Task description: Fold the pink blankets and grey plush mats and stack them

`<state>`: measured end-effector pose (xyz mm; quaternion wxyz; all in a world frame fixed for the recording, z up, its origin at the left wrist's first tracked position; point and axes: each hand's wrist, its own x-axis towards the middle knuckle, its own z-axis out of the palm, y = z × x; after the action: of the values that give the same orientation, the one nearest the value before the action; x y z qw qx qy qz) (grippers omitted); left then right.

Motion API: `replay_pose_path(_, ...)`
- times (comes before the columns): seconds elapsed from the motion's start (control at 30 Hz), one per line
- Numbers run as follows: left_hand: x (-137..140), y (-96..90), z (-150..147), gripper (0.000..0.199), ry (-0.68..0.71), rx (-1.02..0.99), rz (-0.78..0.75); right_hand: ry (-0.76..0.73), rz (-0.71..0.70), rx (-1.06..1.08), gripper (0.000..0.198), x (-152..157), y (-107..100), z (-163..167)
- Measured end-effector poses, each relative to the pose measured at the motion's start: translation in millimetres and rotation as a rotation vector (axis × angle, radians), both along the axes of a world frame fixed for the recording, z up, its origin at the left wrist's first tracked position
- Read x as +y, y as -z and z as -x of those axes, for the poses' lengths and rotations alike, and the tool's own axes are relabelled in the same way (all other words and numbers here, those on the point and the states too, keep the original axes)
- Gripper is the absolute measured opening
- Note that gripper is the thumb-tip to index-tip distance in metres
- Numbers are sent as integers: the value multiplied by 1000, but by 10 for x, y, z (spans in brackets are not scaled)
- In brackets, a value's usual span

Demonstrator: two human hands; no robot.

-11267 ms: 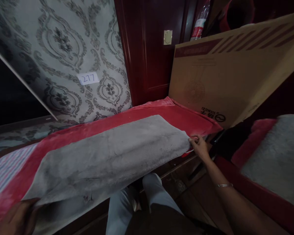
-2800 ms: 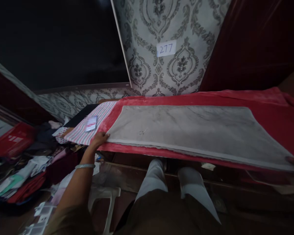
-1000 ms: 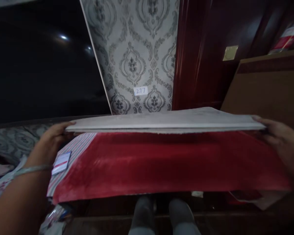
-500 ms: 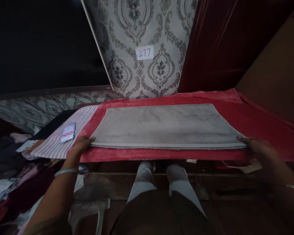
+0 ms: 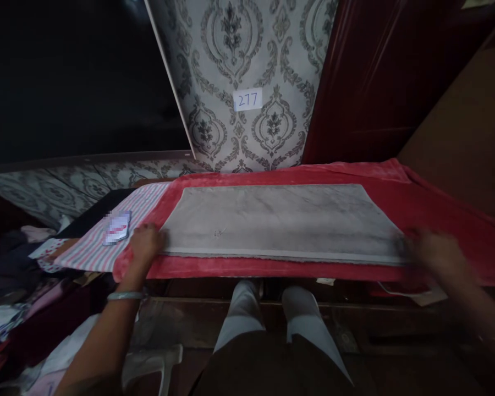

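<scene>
A folded grey plush cloth (image 5: 272, 220) lies flat as a long strip, its layered edge toward me. Beneath it a red plush cloth (image 5: 239, 268) is spread over the surface. At the grey cloth's near left corner, my left hand (image 5: 147, 242) is closed with its fingers curled on the edge; the fingertips are slightly blurred. My right hand (image 5: 435, 256) is at the near right corner, smeared by motion, so its grip does not show.
A phone (image 5: 117, 227) rests on a striped cloth (image 5: 94, 247) at the left. Behind stand a dark screen (image 5: 78, 82) and a patterned wall with a paper marked 277 (image 5: 248, 99). Heaped clothes (image 5: 37, 319) and a pale plastic stool (image 5: 157, 363) are at lower left.
My left hand has shifted slightly right, its knuckles now higher over the corner. My right hand has become blurred with motion at its corner. The grey cloth stays folded; the camera view has shifted slightly.
</scene>
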<state>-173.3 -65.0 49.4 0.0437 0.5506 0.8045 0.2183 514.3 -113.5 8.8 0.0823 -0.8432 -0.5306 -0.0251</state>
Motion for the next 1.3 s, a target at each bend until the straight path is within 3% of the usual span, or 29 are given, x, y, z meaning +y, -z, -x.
replay_pose_path(0.07,142,-4,-364,52,147,163,-46,-231,-177,-64,59,169,-60,399)
replay_pose_path(0.13,263,61,-791,58,411,334,-57,-425,-256,-71,61,333,-55,851)
replay_pose_path(0.23,341,269,-1291,63,688,402,45,-600,-173,-73,58,460,119,1378)
replay_pose_path(0.3,335,415,-1434,65,721,396,109,-651,-60,-63,58,461,296,1537)
replay_pose_path(0.37,312,510,-1452,67,708,387,138,-664,-12,-57,59,434,457,1555)
replay_pose_path(0.5,254,547,-1391,69,705,403,124,-672,-49,-61,64,419,659,1412)
replay_pose_path(0.67,180,554,-1398,67,714,399,16,-676,-58,-58,64,562,683,1429)
replay_pose_path(0.73,162,560,-1407,64,745,387,3,-718,-90,-69,60,676,564,1643)
replay_pose_path(0.83,138,551,-1427,63,757,355,45,-904,-181,-68,55,895,317,2173)
replay_pose_path(0.9,120,532,-1444,65,755,331,56,-1010,-159,-59,55,1042,207,2527)
replay_pose_path(0.97,107,501,-1444,69,753,303,59,-1051,-79,-60,57,1151,195,2761)
replay_pose_path(1.07,118,431,-1346,74,755,252,80,-1065,-8,-59,59,1220,334,2824)
replay_pose_path(1.13,142,391,-1195,74,666,244,92,-1087,-14,-43,59,1244,432,2747)
replay_pose_path(1.2,162,393,-1010,74,487,277,90,-1099,-19,-25,59,1303,445,2688)
replay_pose_path(1.3,156,493,-798,75,302,333,68,-1117,-32,-15,50,1495,281,2845)
